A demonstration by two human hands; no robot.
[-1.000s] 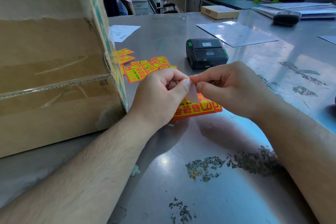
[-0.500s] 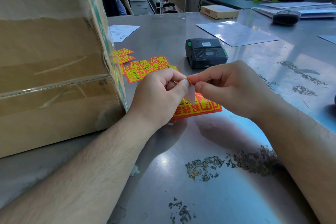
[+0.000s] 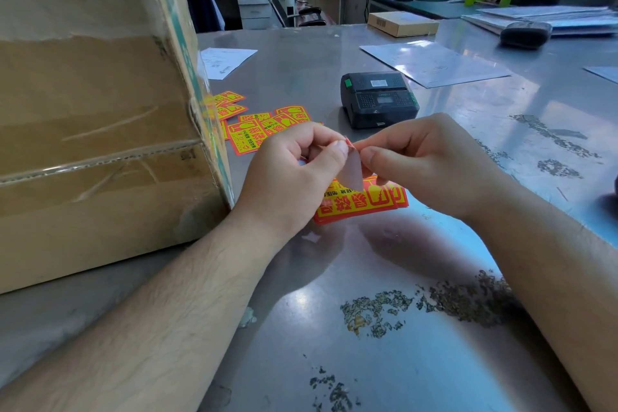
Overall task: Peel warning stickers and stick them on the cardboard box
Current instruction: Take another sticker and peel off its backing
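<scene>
Centre frame: left hand point(image 3: 294, 174) and right hand point(image 3: 424, 164), fingers of both pinched one red-edged warning sticker point(image 3: 351, 174), pale underside showing, above a red-and-yellow sticker stack point(image 3: 363, 206) bearing Chinese characters. Brown taped cardboard box point(image 3: 100, 117) stood left, corner edge beside left wrist. Stained grey steel worktop point(image 3: 384, 371) stretched across the lower frame.

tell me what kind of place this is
Likely a packing or shipping office: a taped cardboard box stands on a metal worktable, red-and-yellow warning stickers lie loose beside it, and a small black printer sits nearby.
</scene>
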